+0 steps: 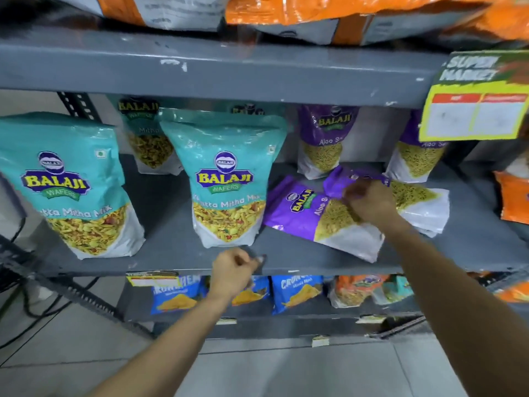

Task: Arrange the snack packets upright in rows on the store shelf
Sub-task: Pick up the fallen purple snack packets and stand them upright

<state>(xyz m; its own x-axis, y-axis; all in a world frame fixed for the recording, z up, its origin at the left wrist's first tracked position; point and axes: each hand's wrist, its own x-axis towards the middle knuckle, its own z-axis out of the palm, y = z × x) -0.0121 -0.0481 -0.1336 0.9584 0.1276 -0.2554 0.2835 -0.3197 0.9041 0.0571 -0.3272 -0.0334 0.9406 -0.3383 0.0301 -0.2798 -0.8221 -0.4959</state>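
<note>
On the grey middle shelf (177,253) two teal mix packets stand upright in front, one at the left (71,184) and one in the middle (226,179), with another teal packet (148,133) behind. Two purple Aloo Sev packets stand at the back, one (326,138) near the centre and one (418,159) further right. Two more purple packets lie flat: one in front (309,216) and one behind it (420,202). My right hand (369,204) grips the top of the rear flat packet. My left hand (234,270) is curled shut at the shelf's front edge, holding nothing I can see.
A yellow-green price sign (475,110) hangs from the upper shelf edge at the right. Orange and grey bags (315,12) fill the top shelf. Blue and orange packets (294,293) sit on the lower shelf. Black cables (34,305) run across the tiled floor at left.
</note>
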